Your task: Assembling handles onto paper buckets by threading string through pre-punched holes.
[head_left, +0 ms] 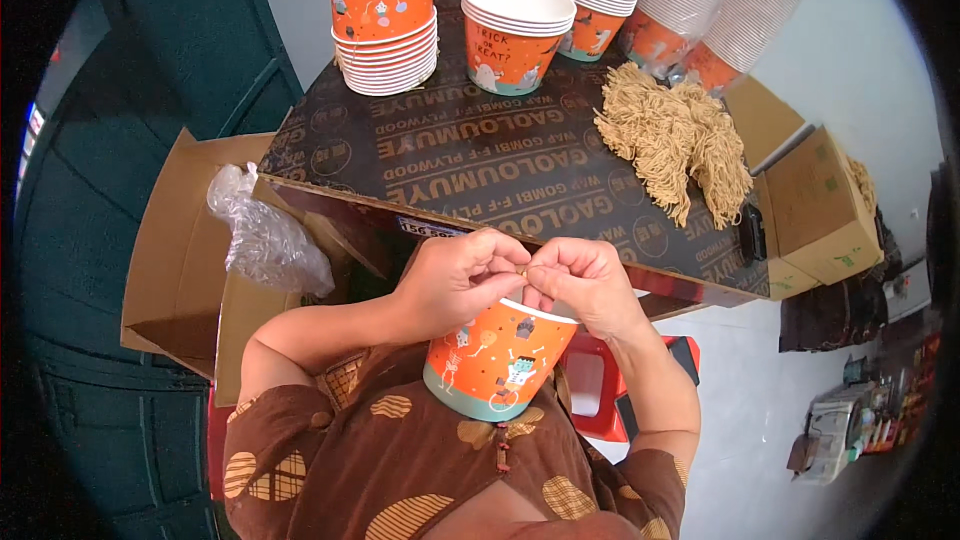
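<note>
An orange paper bucket [497, 365] with a green base band, white rim and cartoon figures rests tilted against my lap and chest. My left hand [462, 270] and my right hand [580, 282] meet over its far rim, both closed in a pinch. Between the fingertips shows a tiny bit of tan cord [522, 272]; most of it is hidden by the fingers. Some right fingers dip inside the bucket's mouth. On the dark plywood table beyond lies a bundle of tan cords [675, 140], to the right.
Stacked orange buckets [385, 20] and a shorter stack [515, 35] stand at the table's far side, with taller stacks behind. A cardboard box [165, 270] with a clear plastic bag [265, 230] is at left. Another carton [820, 210] and a red stool [595, 390] are at right.
</note>
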`<action>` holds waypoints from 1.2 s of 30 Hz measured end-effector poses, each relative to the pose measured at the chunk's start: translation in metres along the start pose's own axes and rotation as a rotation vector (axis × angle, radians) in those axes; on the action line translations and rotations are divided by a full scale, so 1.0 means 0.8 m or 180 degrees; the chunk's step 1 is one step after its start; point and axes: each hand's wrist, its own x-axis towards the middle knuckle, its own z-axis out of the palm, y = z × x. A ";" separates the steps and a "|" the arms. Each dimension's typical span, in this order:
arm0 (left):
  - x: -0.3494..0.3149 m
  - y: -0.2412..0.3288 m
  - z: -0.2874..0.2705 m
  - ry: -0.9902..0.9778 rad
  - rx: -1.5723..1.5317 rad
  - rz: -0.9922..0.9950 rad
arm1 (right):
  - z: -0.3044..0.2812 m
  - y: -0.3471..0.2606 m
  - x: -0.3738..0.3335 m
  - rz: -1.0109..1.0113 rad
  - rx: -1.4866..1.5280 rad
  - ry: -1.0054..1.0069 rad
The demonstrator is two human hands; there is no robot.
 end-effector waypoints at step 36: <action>-0.130 -0.060 -0.224 0.4411 0.1563 0.0599 | -0.018 0.025 -0.060 -0.0618 -0.1793 -0.0024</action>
